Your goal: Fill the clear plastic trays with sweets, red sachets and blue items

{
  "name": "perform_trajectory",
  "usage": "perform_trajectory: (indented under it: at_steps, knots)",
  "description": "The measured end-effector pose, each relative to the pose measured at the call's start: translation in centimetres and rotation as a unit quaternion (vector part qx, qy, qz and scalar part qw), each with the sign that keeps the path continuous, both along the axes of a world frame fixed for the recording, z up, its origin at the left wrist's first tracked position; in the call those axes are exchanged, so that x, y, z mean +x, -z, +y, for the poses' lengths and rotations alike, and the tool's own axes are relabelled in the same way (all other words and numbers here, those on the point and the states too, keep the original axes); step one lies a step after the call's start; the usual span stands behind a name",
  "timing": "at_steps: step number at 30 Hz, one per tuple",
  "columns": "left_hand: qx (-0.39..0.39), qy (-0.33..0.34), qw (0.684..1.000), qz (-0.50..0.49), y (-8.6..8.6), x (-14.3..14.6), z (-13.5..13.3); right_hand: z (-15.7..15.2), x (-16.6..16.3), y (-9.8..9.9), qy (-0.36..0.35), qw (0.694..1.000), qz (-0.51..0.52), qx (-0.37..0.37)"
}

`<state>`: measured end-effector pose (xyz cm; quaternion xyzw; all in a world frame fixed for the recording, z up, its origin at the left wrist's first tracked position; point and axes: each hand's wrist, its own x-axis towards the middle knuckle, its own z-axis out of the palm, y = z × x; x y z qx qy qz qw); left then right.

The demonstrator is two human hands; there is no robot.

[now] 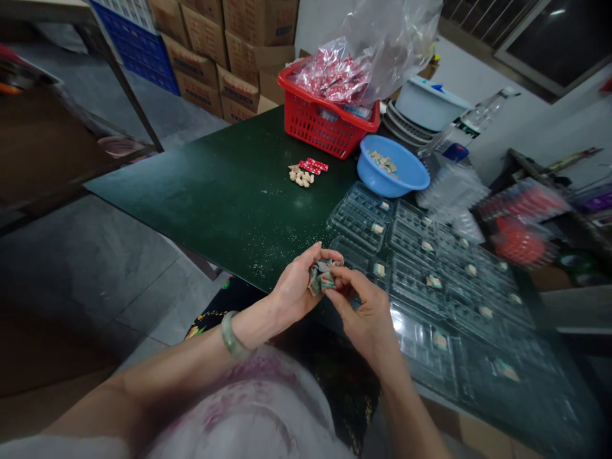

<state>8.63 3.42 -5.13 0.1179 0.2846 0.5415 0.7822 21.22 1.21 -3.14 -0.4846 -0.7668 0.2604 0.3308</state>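
My left hand [297,285] is cupped around a pile of small green-and-pink pieces [321,277]; their kind I cannot make out. At the pile's right side, my right hand [362,310] pinches one such piece between thumb and fingertips. Both hands are over the front edge of the dark green table [191,185]. Clear plastic trays [358,217] with small compartments lie in rows to the right. Many of them hold a single small pale, coloured piece [379,269]. Behind the trays, a blue bowl [421,175] contains more small pale pieces [382,164].
A red basket [315,131] with red-and-white packets in a clear bag stands at the back. Before it lie peanut-like pieces [301,177] and red packets [313,166]. White crumbs dot the table. Cardboard boxes [239,57] and blue crates [138,54] are stacked behind.
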Motion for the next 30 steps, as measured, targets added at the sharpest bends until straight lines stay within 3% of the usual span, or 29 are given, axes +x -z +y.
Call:
perform_trajectory:
  at_steps: [11,16,20,23,27,30]
  knots:
    - [-0.046,-0.004,0.999,-0.027,0.3,0.1,0.3,-0.9,-0.6,0.8,0.031,0.994,-0.022,0.107]
    - [-0.064,0.000,0.997,-0.031,0.1,0.3,0.3,-1.0,-0.6,1.2,0.011,0.988,-0.043,0.148]
    - [-0.062,0.013,0.998,-0.022,0.4,0.5,0.3,-1.0,-0.3,1.1,0.018,0.994,0.004,0.112]
    - [-0.068,0.029,0.997,-0.026,0.7,0.5,0.3,-0.8,0.1,0.6,0.072,0.993,0.084,0.040]
    - [-0.045,0.053,0.997,-0.024,0.3,0.5,0.2,-0.2,0.7,0.4,0.125,0.964,0.227,-0.063]
    - [-0.021,0.108,0.994,0.016,-0.3,0.5,-0.1,0.2,1.1,0.9,0.131,0.944,0.291,-0.086]
